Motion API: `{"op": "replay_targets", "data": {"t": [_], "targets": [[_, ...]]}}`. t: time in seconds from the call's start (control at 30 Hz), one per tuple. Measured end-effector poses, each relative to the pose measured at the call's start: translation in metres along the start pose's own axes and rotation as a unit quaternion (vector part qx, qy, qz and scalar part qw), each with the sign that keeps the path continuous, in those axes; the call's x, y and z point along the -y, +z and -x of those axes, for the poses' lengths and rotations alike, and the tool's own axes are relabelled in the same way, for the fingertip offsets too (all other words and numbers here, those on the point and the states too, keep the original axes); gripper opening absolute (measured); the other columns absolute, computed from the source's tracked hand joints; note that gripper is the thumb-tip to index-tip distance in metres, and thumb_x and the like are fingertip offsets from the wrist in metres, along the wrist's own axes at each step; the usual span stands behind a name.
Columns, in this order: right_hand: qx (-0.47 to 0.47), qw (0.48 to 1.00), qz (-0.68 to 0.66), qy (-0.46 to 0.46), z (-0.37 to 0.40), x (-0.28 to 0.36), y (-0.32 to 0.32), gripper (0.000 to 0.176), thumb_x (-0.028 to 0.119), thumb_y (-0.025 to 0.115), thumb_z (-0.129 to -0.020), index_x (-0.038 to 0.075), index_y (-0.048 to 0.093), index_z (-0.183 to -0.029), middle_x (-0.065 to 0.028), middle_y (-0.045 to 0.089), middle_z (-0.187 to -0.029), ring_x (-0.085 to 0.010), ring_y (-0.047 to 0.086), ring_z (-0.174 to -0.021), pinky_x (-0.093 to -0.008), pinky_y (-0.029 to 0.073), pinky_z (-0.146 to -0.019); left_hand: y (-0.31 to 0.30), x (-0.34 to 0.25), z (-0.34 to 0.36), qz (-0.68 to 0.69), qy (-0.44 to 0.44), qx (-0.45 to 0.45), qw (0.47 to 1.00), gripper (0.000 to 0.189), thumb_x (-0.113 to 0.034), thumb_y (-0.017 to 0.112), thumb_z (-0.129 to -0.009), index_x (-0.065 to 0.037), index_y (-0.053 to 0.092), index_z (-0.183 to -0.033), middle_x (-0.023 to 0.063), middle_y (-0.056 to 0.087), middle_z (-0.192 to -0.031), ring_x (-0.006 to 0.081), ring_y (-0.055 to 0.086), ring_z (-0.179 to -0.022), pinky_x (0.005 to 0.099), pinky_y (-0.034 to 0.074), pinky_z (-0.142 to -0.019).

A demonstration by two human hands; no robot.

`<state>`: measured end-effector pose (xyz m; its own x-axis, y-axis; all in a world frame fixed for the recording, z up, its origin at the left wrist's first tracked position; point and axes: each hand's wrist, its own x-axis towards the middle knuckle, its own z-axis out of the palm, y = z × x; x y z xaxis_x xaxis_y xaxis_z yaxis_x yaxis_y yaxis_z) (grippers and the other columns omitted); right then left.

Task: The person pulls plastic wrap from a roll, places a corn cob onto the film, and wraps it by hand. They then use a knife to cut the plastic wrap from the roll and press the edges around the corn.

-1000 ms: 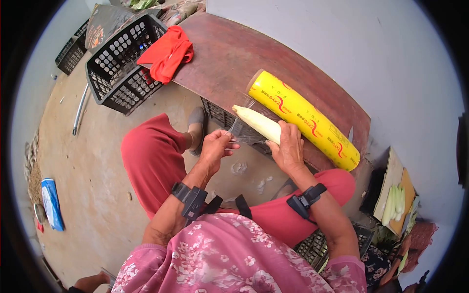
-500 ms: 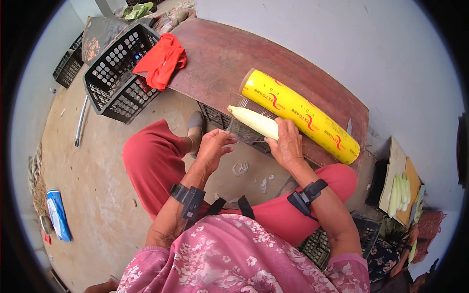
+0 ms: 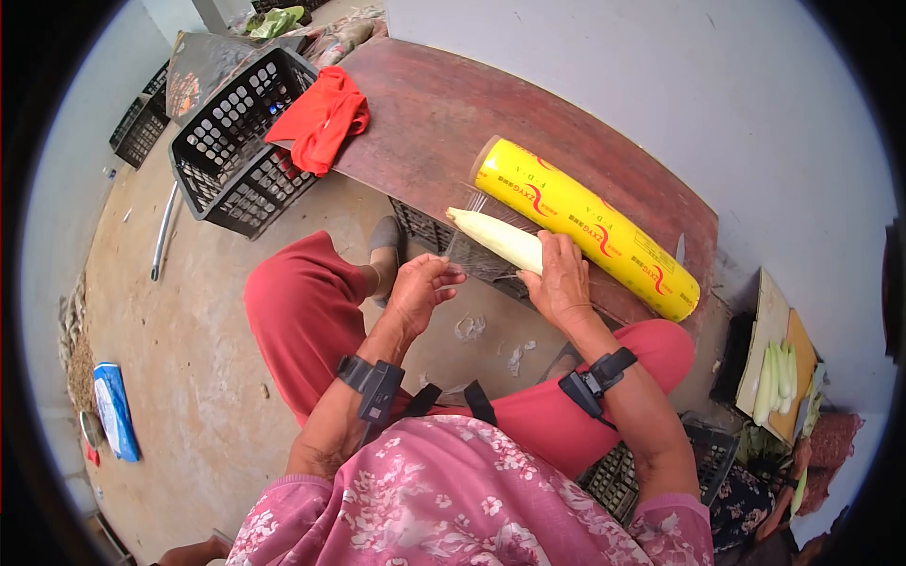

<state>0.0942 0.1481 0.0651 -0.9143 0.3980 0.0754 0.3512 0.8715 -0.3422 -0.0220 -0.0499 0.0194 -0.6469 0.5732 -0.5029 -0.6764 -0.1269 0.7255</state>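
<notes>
A pale peeled corn cob [image 3: 498,237] lies at the front edge of the dark red table [image 3: 444,113], on clear film drawn from a long yellow cling-film roll [image 3: 585,226]. My right hand [image 3: 559,281] presses down on the cob's near end and grips it. My left hand [image 3: 418,288] hovers just left of the cob below the table edge, fingers curled and pinching the edge of the clear film.
A red cloth [image 3: 321,113] hangs off the table's left end over a black crate [image 3: 236,141]. Another crate [image 3: 425,231] sits under the table. A tray of peeled cobs [image 3: 776,373] stands at the right. A blue packet [image 3: 115,410] lies on the floor.
My left hand has shifted slightly, its fingers spreading a little near the film edge. My right hand stays on the cob; the view has drifted slightly.
</notes>
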Motion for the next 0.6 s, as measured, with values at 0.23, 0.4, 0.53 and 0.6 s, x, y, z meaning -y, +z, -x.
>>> {"op": "replay_targets", "data": {"t": [0.23, 0.4, 0.53, 0.6], "targets": [[0.001, 1.0, 0.002, 0.0, -0.0002, 0.001, -0.0008, 0.067, 0.018, 0.079, -0.074, 0.006, 0.046, -0.131, -0.0145, 0.05, -0.119, -0.0347, 0.049, -0.115, -0.0475, 0.041, -0.092, -0.0026, 0.0036, -0.0005, 0.001, 0.0, -0.014, 1.0, 0.007, -0.014, 0.057, -0.094, -0.009, 0.054, -0.09, 0.0087, 0.068, -0.094, 0.0194, 0.068, -0.087, 0.0303, 0.053, -0.068], [0.003, 1.0, 0.003, 0.0, -0.0004, 0.0011, -0.0018, 0.067, 0.019, 0.079, -0.074, 0.006, 0.046, -0.131, -0.0147, 0.05, -0.119, -0.0349, 0.049, -0.115, -0.0474, 0.041, -0.092, -0.0041, 0.0057, -0.0012, -0.001, 0.001, -0.016, 1.0, 0.007, -0.014, 0.057, -0.094, -0.009, 0.054, -0.09, 0.0082, 0.068, -0.093, 0.0191, 0.068, -0.087, 0.0298, 0.053, -0.068], [0.015, 1.0, 0.003, -0.003, -0.0018, 0.0012, -0.0031, 0.066, 0.02, 0.079, -0.075, 0.006, 0.046, -0.131, -0.0141, 0.049, -0.118, -0.0346, 0.048, -0.114, -0.0485, 0.04, -0.092, -0.0046, 0.0064, -0.001, -0.005, 0.0, -0.022, 1.0, 0.007, -0.014, 0.057, -0.093, -0.01, 0.054, -0.09, 0.008, 0.068, -0.093, 0.0189, 0.068, -0.087, 0.0297, 0.053, -0.068], [0.012, 1.0, 0.005, -0.004, -0.0018, 0.0009, -0.0024, 0.066, 0.02, 0.079, -0.075, 0.006, 0.046, -0.13, -0.014, 0.049, -0.117, -0.0344, 0.048, -0.113, -0.0484, 0.04, -0.092, -0.0055, 0.0075, -0.0017, -0.004, 0.001, -0.024, 1.0, 0.007, -0.014, 0.058, -0.093, -0.01, 0.054, -0.09, 0.008, 0.068, -0.093, 0.0188, 0.068, -0.087, 0.0296, 0.053, -0.068]]}}
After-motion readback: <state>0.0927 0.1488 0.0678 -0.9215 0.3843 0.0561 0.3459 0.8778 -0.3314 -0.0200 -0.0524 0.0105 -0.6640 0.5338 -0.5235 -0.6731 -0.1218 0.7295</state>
